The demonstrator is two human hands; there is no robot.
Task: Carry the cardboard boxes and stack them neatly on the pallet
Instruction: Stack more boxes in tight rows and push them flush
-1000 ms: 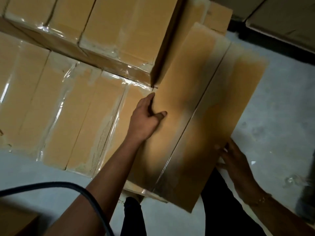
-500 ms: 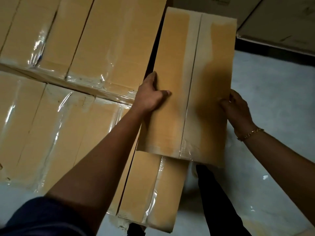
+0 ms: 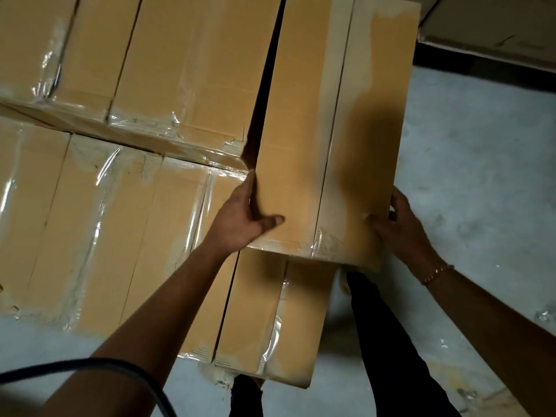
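A long taped cardboard box (image 3: 337,121) lies on top of the stack, beside an upper-row box (image 3: 192,70), with a dark gap between them. My left hand (image 3: 243,215) grips its near left edge, thumb on top and fingers down the side. My right hand (image 3: 397,224) grips its near right corner. Beneath its near end sits a lower box (image 3: 264,320), and more lower-row boxes (image 3: 90,224) spread to the left. The pallet is hidden under the boxes.
Grey concrete floor (image 3: 469,176) lies to the right of the stack. Other flat cartons (image 3: 493,28) stand at the top right behind a dark gap. My dark trouser legs (image 3: 379,341) stand at the stack's near edge. A black cable (image 3: 126,368) crosses the lower left.
The held box has swung from a tilt to lie parallel with the stack and moved forward beside the upper-row box. Both hands kept their hold near its near end.
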